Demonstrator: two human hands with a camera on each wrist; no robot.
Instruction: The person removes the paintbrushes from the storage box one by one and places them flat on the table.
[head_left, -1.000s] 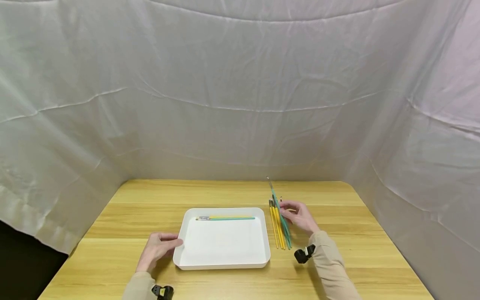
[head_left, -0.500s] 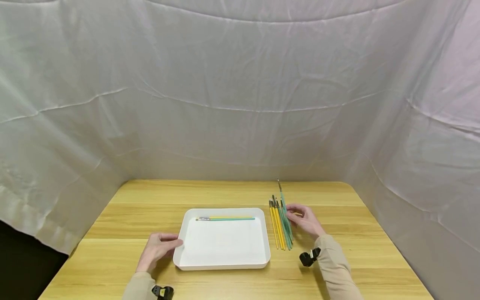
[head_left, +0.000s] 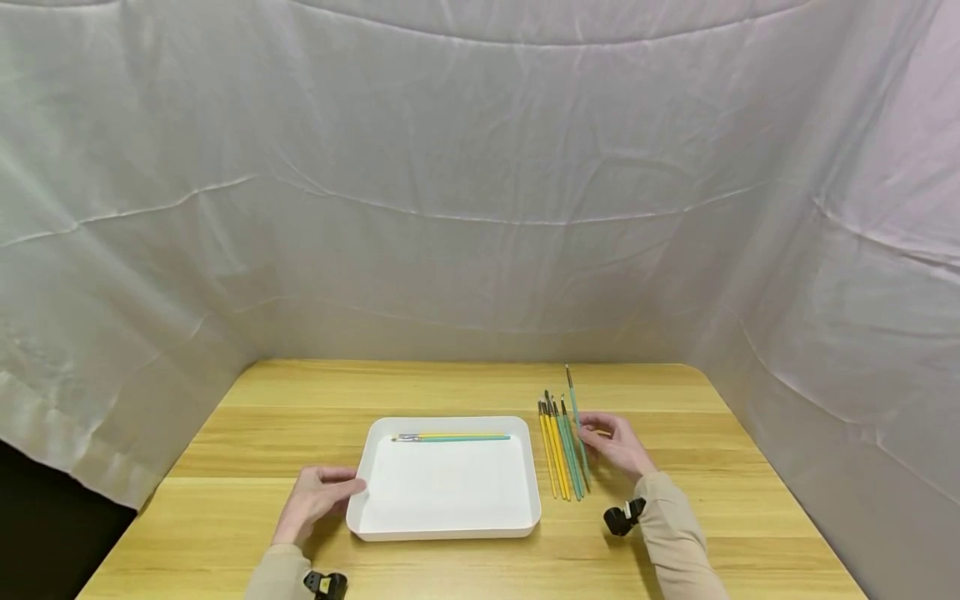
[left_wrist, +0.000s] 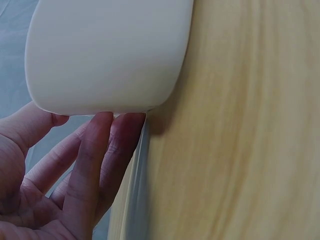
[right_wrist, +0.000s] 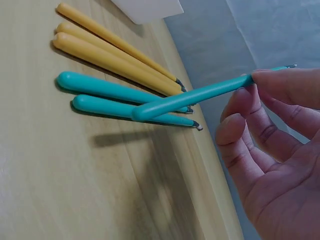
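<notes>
At the white tray's (head_left: 450, 529) left edge the left hand (head_left: 315, 496) rests open-fingered; the right hand (head_left: 615, 446) pinches a teal brush (head_left: 576, 417).

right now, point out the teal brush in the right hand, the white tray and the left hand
teal plastic paintbrush (right_wrist: 200, 93), right wrist view, mid handle
white rectangular plastic tray (head_left: 450, 529), head view, near rim
left hand (head_left: 313, 493), head view, back of hand

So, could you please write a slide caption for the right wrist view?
Right hand pinches a teal paintbrush, lifted above teal and yellow brushes lying on the wooden table.
</notes>
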